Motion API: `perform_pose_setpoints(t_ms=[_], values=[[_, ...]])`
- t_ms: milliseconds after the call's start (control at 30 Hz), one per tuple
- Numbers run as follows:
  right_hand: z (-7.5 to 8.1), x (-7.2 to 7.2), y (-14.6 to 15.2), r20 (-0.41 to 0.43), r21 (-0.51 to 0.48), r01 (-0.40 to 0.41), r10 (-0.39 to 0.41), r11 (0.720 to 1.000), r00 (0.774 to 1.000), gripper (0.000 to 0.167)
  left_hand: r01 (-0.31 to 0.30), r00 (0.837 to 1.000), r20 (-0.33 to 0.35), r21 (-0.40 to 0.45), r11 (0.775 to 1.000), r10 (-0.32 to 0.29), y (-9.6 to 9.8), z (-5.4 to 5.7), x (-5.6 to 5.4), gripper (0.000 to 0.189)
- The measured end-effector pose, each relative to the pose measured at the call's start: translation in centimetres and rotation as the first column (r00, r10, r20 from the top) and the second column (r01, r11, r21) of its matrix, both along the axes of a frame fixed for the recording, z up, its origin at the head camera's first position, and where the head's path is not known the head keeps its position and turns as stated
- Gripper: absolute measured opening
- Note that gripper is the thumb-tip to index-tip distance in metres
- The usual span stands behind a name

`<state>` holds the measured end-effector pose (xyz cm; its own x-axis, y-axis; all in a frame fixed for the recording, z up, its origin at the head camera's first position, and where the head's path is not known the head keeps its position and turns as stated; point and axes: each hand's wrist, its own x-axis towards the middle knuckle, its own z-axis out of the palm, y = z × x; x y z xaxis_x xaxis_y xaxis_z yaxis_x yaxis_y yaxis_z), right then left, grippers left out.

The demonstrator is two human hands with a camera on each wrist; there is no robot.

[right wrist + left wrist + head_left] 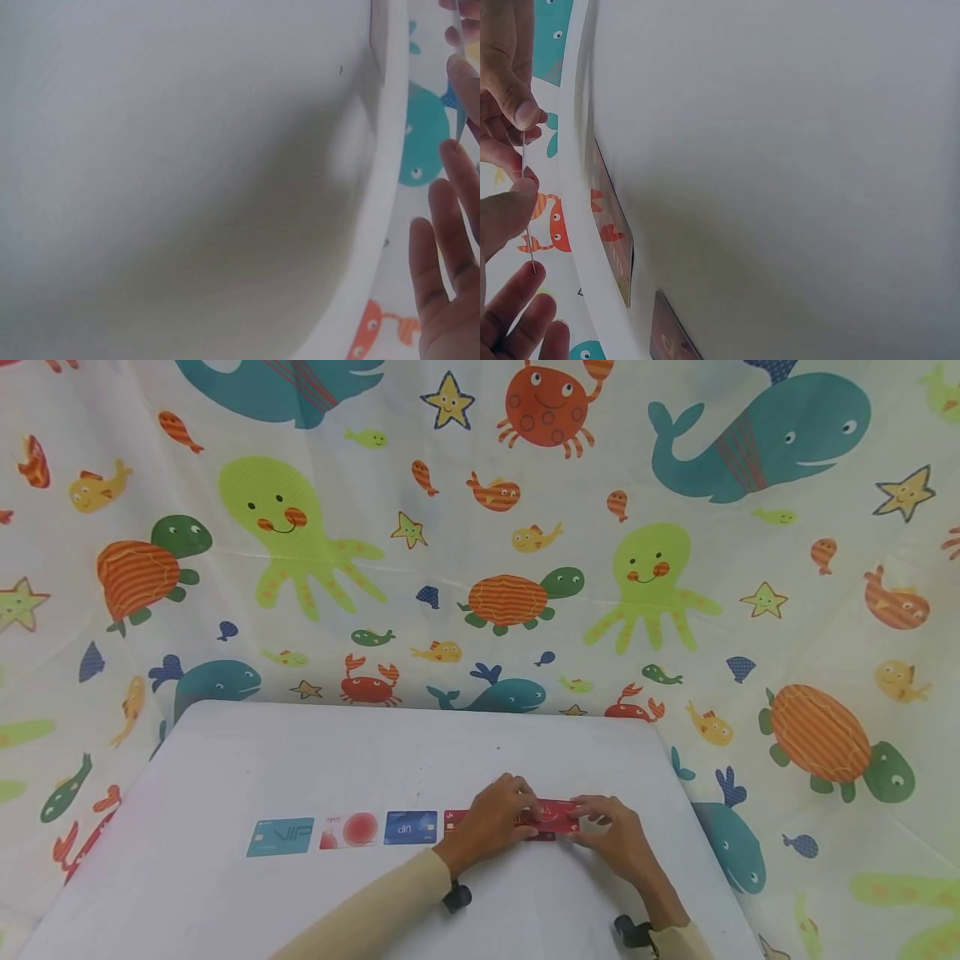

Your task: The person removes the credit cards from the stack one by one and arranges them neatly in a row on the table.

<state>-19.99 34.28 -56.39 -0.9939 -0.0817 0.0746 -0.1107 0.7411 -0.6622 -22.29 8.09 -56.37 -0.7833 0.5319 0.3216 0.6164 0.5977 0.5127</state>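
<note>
A red card (557,816) is held between both hands above the white table. My left hand (491,818) pinches its left side, and my right hand (615,835) pinches the right end. In the left wrist view the held card (529,240) appears nearly edge-on between the fingers. Below it lies another dark red card (543,837), mostly covered. Left of that, one more red card (452,820) is partly hidden by my left hand. The row continues leftward with a blue card (410,827), a pale card with a red circle (360,830) and a teal VIP card (281,837).
The white tabletop (337,910) carries the cards in one row across its middle. Behind it hangs a cloth (420,552) printed with sea animals. Small black devices, such as the left wrist camera (457,897), are worn on both wrists.
</note>
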Motion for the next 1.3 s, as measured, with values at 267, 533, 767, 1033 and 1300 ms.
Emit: perform_pose_setpoints(t_ms=[267,533,767,1033,1300], values=[[0.0,0.2,0.6,0.036,-0.003,0.018,-0.018,1.0,0.999,0.035,0.0,1.0,0.005,0.018,1.0,0.0,0.8,-0.5,0.0,0.029],[0.1,0.4,1.1,0.028,0.004,0.042,-0.042,0.999,0.999,0.034,0.006,1.0,0.007,0.017,1.0,-0.006,1.6,-0.4,0.0,0.028],[0.2,0.7,1.3,0.016,0.003,0.04,-0.041,0.999,0.999,0.032,-0.007,1.0,0.019,0.003,1.0,0.007,1.9,-0.5,0.1,0.026],[0.3,0.9,1.7,0.043,0.009,0.057,-0.057,0.998,0.997,0.031,-0.005,1.0,0.025,0.007,1.0,0.005,2.5,-0.6,0.1,0.026],[0.2,0.8,2.2,0.058,0.014,0.08,-0.081,0.997,0.995,0.035,-0.003,1.0,0.022,0.006,1.0,0.003,3.1,-0.6,0.1,0.024]])
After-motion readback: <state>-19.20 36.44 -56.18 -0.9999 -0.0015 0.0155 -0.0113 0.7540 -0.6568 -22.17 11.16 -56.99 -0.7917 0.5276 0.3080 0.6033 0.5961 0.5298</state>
